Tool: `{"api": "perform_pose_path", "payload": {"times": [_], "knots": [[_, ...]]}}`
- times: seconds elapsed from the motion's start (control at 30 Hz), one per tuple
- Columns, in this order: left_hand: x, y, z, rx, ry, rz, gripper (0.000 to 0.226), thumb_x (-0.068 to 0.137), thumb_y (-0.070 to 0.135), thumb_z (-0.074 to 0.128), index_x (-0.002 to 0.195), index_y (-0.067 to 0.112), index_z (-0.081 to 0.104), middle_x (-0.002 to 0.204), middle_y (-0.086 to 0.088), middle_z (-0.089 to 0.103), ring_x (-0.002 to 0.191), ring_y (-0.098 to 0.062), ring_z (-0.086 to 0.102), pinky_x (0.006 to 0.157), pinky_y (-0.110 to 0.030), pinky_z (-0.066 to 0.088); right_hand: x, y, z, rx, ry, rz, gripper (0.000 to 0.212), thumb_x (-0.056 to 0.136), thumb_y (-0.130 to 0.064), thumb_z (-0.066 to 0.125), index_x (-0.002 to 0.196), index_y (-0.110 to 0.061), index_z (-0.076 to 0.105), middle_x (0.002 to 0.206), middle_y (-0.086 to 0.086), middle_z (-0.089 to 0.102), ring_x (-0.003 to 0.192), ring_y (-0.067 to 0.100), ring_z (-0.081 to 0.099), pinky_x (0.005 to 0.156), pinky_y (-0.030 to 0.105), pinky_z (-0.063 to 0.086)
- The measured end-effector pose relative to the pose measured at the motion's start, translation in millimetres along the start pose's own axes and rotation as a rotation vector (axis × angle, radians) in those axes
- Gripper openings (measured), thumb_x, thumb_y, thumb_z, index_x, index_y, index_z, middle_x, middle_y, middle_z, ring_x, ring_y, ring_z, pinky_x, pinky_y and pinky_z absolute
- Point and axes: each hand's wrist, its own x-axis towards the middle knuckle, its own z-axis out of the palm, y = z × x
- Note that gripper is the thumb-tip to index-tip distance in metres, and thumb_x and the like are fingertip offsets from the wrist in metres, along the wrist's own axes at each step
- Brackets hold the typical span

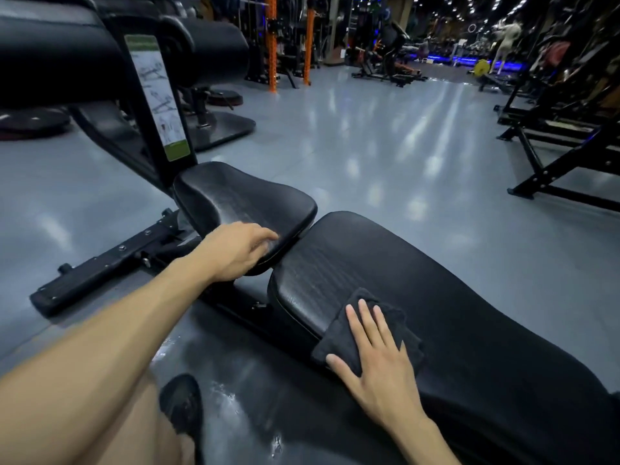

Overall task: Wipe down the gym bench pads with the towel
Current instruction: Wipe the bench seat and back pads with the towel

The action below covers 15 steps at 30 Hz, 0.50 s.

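Note:
A black gym bench fills the middle of the head view, with a small seat pad (pixel 241 199) and a long back pad (pixel 436 283) running toward the lower right. A folded black towel (pixel 339 340) lies on the near left corner of the back pad. My right hand (pixel 375 357) presses flat on the towel with straight, spread fingers. My left hand (pixel 238 250) rests on the near edge of the seat pad, its fingers curled over the rim.
The bench's black base rail (pixel 100 266) stretches left across the grey floor. An upright post with an instruction label (pixel 157 99) and black roller pads (pixel 214 52) stands behind the seat. A black rack (pixel 563 156) is at right. My shoe (pixel 183 407) is below.

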Motion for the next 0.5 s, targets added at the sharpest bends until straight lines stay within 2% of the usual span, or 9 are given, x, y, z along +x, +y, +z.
{"api": "perform_pose_path", "payload": {"times": [0.1, 0.17, 0.27, 0.37, 0.5], "knots": [[-5, -23, 28, -0.06, 0.068, -0.026, 0.035, 0.103, 0.03, 0.045, 0.132, 0.027, 0.064, 0.133, 0.005, 0.067, 0.121, -0.028, 0.06, 0.097, -0.045, 0.049, 30, -7, -4, -0.01, -0.042, -0.081, 0.084, 0.091, -0.081, 0.027, 0.158, -0.044, -0.007, 0.162, -0.025, -0.024, 0.148, 0.001, -0.029, 0.123, 0.048, 0.013], [1, -39, 40, -0.06, 0.084, -0.006, 0.036, 0.102, 0.033, 0.044, 0.132, 0.028, 0.064, 0.137, 0.007, 0.064, 0.122, -0.028, 0.058, 0.101, -0.045, 0.047, 60, -19, -7, 0.041, -0.069, -0.135, 0.082, 0.091, -0.08, 0.03, 0.158, -0.046, -0.003, 0.162, -0.028, -0.021, 0.147, -0.003, -0.028, 0.123, 0.048, 0.012], [33, -60, 27, -0.002, 0.119, 0.066, 0.039, 0.102, 0.035, 0.044, 0.134, 0.026, 0.064, 0.143, 0.004, 0.061, 0.125, -0.028, 0.056, 0.107, -0.043, 0.043, 121, -30, -8, 0.21, -0.047, -0.172, 0.08, 0.09, -0.077, 0.039, 0.159, -0.045, 0.013, 0.164, -0.03, -0.005, 0.15, -0.007, -0.015, 0.121, 0.053, 0.016], [59, -82, 8, 0.007, 0.202, 0.136, 0.041, 0.099, 0.034, 0.043, 0.132, 0.024, 0.066, 0.142, 0.001, 0.061, 0.123, -0.029, 0.058, 0.106, -0.045, 0.044, 194, -35, 1, 0.28, 0.041, -0.16, 0.082, 0.089, -0.078, 0.037, 0.159, -0.037, 0.023, 0.166, -0.022, 0.013, 0.153, -0.002, 0.0, 0.121, 0.058, 0.022], [85, -120, 3, 0.008, 0.212, 0.164, 0.041, 0.1, 0.036, 0.042, 0.133, 0.025, 0.064, 0.143, 0.003, 0.06, 0.125, -0.027, 0.056, 0.107, -0.047, 0.043, 292, -39, 5, 0.337, 0.111, -0.068, 0.079, 0.093, -0.071, 0.042, 0.158, -0.028, 0.029, 0.165, -0.01, 0.028, 0.154, 0.009, 0.015, 0.121, 0.055, 0.024]]}}
